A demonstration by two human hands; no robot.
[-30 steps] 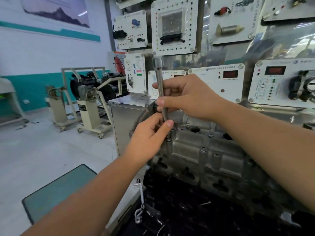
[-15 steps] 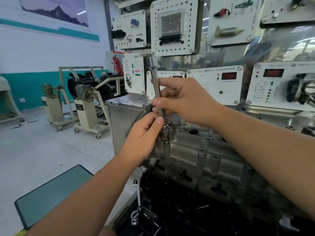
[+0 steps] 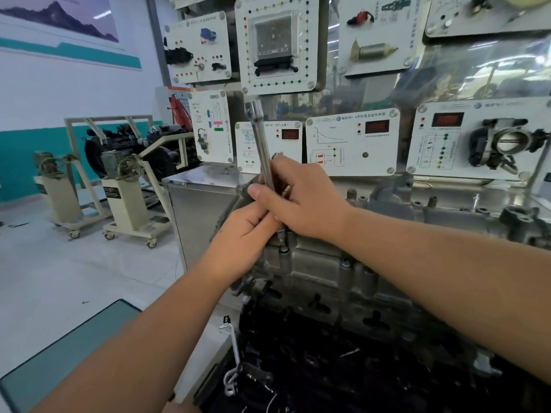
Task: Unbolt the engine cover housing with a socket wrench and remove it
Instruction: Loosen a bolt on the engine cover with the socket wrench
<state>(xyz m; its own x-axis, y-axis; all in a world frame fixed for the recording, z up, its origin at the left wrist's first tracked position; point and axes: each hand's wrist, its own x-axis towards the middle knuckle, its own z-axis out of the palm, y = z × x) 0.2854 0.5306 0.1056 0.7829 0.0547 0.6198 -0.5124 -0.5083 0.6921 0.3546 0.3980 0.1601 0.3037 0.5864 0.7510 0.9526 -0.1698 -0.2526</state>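
A long steel socket wrench (image 3: 262,147) stands nearly upright, tilted slightly left, over the near left corner of the grey cast engine cover housing (image 3: 325,272). Its lower end reaches a bolt hole (image 3: 282,248) at that corner. My right hand (image 3: 298,198) grips the shaft at mid-height, thumb pointing left. My left hand (image 3: 244,236) holds the lower part of the shaft just under the right hand, fingers curled round it. The wrench tip is partly hidden by both hands.
Behind the housing stands a wall of white training panels (image 3: 351,141) with gauges and parts. A steel cabinet (image 3: 202,210) is at the left. Two engine stands on wheels (image 3: 125,186) sit on the floor further left. A teal mat (image 3: 59,359) lies lower left. Black engine parts (image 3: 343,368) lie below.
The wrench has tilted a little to the left and both hands have closed tighter together on the shaft. The view has shifted slightly.
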